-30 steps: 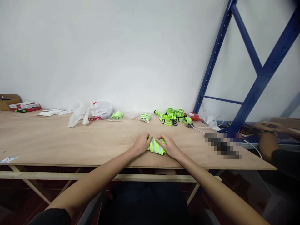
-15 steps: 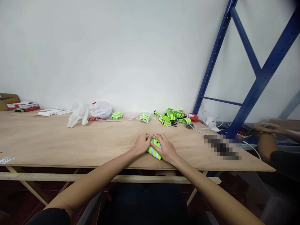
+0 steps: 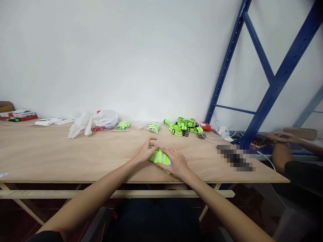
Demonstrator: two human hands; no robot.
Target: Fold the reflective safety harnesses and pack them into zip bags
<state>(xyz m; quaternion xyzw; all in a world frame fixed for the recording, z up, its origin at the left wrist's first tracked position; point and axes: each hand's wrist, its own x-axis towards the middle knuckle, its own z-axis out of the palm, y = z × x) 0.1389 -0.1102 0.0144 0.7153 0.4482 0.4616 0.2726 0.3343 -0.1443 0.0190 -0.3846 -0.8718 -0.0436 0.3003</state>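
A folded neon-yellow reflective strap bundle (image 3: 158,157) with grey stripes lies near the front edge of the plywood table (image 3: 63,158). My left hand (image 3: 147,150) pinches its left end, fingers partly lifted. My right hand (image 3: 175,163) presses down over its right side and covers much of it. Both hands hold the bundle together.
Along the wall lie a white plastic bag (image 3: 101,121), two small bagged neon straps (image 3: 122,125) (image 3: 153,127), a loose heap of neon straps with a black buckle (image 3: 183,126), and white chargers with cables (image 3: 222,131). A blue rack (image 3: 267,74) stands at right, where another person's hands (image 3: 282,139) work.
The bundle has been folded smaller. My right hand has slid over the top of it and my left hand's fingers have lifted. The camera has shifted slightly.
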